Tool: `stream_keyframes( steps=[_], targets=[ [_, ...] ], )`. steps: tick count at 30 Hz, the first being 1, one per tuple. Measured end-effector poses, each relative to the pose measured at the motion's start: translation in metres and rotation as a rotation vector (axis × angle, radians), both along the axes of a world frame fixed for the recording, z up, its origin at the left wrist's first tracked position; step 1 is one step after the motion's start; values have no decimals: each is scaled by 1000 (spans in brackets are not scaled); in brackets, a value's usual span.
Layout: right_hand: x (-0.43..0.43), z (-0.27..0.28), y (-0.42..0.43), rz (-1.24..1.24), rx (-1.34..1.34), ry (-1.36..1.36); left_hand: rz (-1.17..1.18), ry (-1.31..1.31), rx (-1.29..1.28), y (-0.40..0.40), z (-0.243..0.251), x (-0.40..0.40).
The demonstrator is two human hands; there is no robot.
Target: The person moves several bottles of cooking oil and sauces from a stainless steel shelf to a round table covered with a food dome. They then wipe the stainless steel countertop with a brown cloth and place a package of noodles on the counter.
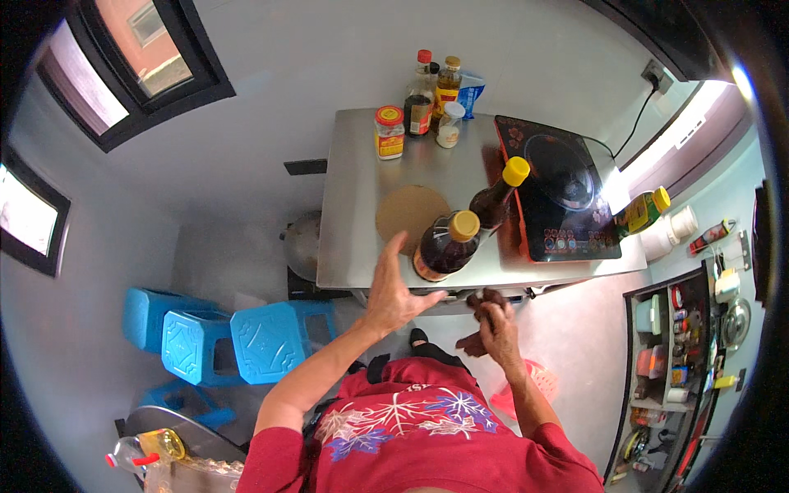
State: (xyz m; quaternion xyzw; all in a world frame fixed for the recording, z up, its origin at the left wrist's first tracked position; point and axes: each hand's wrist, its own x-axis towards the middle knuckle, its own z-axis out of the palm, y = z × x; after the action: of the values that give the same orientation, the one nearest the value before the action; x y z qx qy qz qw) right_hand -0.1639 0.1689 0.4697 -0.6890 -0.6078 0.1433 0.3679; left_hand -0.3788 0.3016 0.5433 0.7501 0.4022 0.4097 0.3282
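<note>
My left hand (394, 296), fingers and thumb spread, is at the front edge of the metal table (351, 246), just left of a dark sauce bottle with a tan cap (447, 246). Nothing is in it. My right hand (498, 326) is in front of the table edge, closed on a crumpled dark brown cloth (478, 345). Behind the near bottle stands a second dark bottle with a yellow cap (496, 200). A round cardboard mat (410, 212) lies flat beside them.
An induction cooker (555, 191) covers the table's right side. Seasoning jars (389, 132) and bottles (419, 105) stand at the back. Blue plastic stools (268, 345) are at left, a pink basket (536, 382) on the floor, and a loaded shelf unit (656, 345) at right.
</note>
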Motion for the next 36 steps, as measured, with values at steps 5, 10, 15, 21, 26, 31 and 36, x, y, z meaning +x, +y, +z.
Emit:
stream_keyframes(
  steps=[5, 10, 15, 21, 26, 31, 36],
  targets=[
    [41, 17, 29, -37, 41, -81, 113, -244, -127, 10, -14, 66],
    [30, -10, 60, 193, 115, -224, 172, -215, -122, 13, -19, 78],
    [-2, -17, 80, 368, 142, -331, 236, -213, -140, -6, -13, 48],
    [-17, -35, 87, 519, 118, -251, 371, -290, -114, -54, -1, -26],
    [-32, -42, 93, 509, 121, -481, 785, -234, -3, -114, 6, -115],
    [-54, -36, 105, 545, 26, -416, 1102, -298, 191, -175, 21, -229],
    [-56, -44, 110, 488, -83, -398, 1502, -352, 392, -230, 14, -342]
  ],
)
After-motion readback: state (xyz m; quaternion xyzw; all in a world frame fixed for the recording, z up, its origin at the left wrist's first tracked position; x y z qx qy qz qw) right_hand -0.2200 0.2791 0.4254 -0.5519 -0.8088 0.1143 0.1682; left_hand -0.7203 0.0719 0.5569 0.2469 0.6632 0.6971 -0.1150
